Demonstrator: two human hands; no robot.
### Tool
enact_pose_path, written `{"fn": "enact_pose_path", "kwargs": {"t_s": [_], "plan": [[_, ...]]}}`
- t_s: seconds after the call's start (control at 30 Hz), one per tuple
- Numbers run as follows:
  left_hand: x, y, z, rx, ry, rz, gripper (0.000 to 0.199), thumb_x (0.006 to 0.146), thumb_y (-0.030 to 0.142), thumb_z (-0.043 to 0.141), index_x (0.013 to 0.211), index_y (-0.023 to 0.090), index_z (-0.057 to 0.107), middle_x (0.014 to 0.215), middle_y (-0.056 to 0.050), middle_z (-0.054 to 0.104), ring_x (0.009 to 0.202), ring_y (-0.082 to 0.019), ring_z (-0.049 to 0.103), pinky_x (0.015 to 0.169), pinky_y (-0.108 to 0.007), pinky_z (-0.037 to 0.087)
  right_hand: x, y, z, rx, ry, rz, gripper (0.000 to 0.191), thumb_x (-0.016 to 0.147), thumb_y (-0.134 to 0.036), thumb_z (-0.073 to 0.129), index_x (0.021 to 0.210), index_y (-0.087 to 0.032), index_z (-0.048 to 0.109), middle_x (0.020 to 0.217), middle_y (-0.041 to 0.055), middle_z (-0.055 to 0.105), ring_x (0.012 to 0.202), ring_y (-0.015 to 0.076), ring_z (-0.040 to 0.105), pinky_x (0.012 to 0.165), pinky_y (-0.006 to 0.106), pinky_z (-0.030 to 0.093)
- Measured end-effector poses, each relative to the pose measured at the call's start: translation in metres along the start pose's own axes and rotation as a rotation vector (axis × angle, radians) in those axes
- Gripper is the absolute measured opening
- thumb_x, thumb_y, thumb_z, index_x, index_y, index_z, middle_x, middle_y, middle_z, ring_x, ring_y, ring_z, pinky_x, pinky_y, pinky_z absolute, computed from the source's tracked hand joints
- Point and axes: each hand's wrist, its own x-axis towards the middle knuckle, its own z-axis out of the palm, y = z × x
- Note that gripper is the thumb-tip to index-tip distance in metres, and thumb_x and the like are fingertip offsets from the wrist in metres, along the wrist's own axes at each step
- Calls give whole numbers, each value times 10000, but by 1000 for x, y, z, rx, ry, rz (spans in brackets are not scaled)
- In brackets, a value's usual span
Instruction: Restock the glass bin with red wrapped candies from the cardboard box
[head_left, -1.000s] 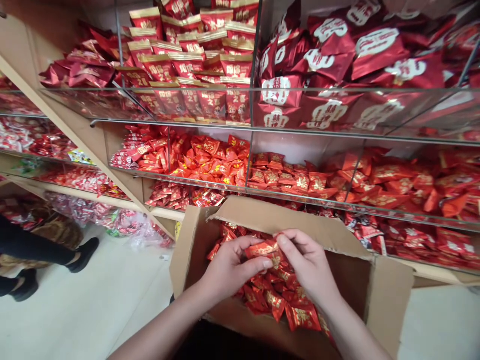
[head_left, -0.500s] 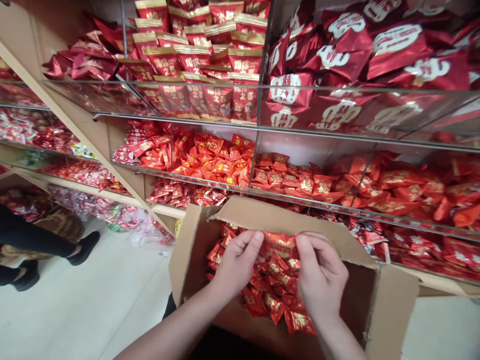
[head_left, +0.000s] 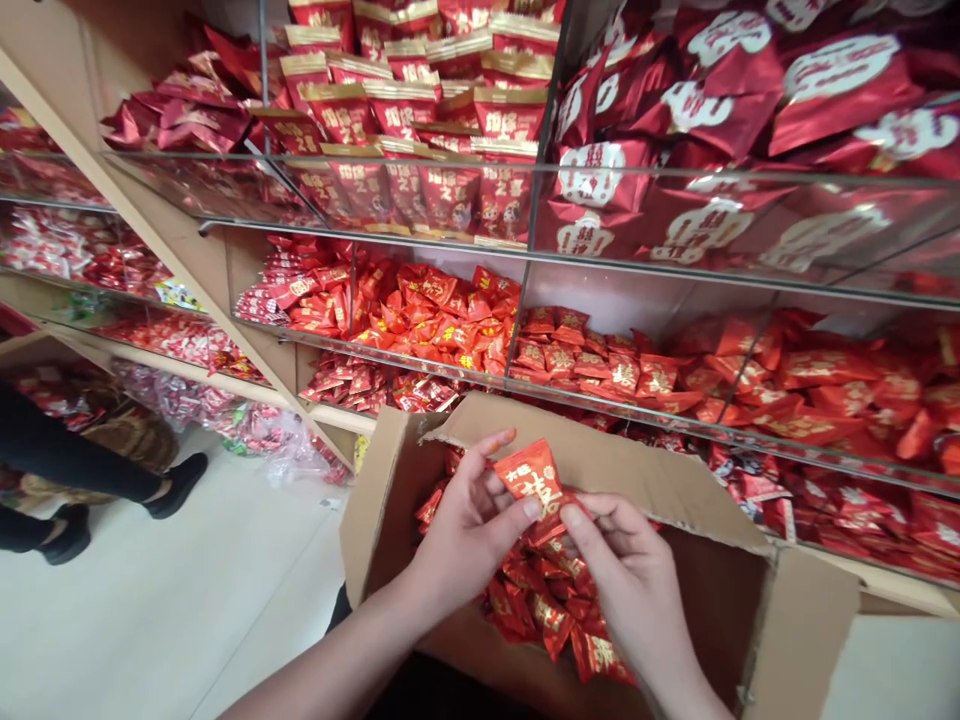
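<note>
Shelving [head_left: 150, 238] was seen beyond the cardboard box [head_left: 637, 468], stocked with red packets [head_left: 439, 305]. The box was left open, flaps spread, and a loose heap of red-and-gold packets [head_left: 544, 610] was contained in it. Over that box, by the left hand [head_left: 469, 540] and right hand [head_left: 634, 565], a single candy packet [head_left: 529, 475] was pinched between thumbs and fingers. It was judged light, soft-wrapped, slightly slippery, maybe crushable; best gripped at its ends.
</note>
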Motion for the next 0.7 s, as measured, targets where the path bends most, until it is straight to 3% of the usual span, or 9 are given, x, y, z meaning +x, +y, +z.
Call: {"fn": "enact_pose_path", "kwargs": {"t_s": [0.13,0.27,0.33,0.43,0.5,0.57,0.7], "plan": [[-3,-1,1,22,-31,60,595,714,163,655,1204,272,335,836,11,580,726,-101,566,692,-241,448,1,3,-1,136,-61,44,112,769,-313,587,735,-209,562,688,-20,588,605,102,520,581,225,441],[-9,0,-4,183,-27,113,550,772,196,596,1239,289,321,777,22,553,729,-97,549,683,-220,447,0,-8,-4,36,-183,106,163,766,-354,579,763,-191,570,630,-24,555,557,95,499,525,205,427],[-11,2,-8,251,-10,158,533,794,208,569,1247,312,309,918,-6,564,809,-107,550,752,-245,449,11,-22,-11,-26,-179,86,189,761,-369,580,747,-181,571,585,-27,548,518,87,491,492,195,415],[-11,5,-15,328,35,214,453,821,237,530,1219,318,331,1133,-41,512,973,-144,521,877,-304,405,56,-47,-24,-144,-70,-58,211,745,-383,592,756,-174,562,579,-20,573,480,85,507,470,201,420],[-12,3,-21,359,39,182,405,834,261,505,1200,302,337,1072,-43,549,919,-145,540,850,-311,416,102,-62,-31,-318,28,-132,231,767,-394,555,800,-166,548,580,-18,579,437,85,505,440,211,422],[-14,-3,-27,382,30,101,386,835,285,498,1187,286,340,965,-33,583,814,-132,549,786,-298,436,151,-69,-35,-674,136,-100,224,824,-352,479,879,-143,537,632,12,607,441,92,528,421,213,427],[-22,-25,-43,447,-33,-48,350,831,331,492,1159,259,393,916,-33,591,804,-136,535,773,-285,424,225,-64,-36,-981,158,-92,200,861,-252,439,904,-100,562,668,60,620,510,115,571,453,232,454]]}}
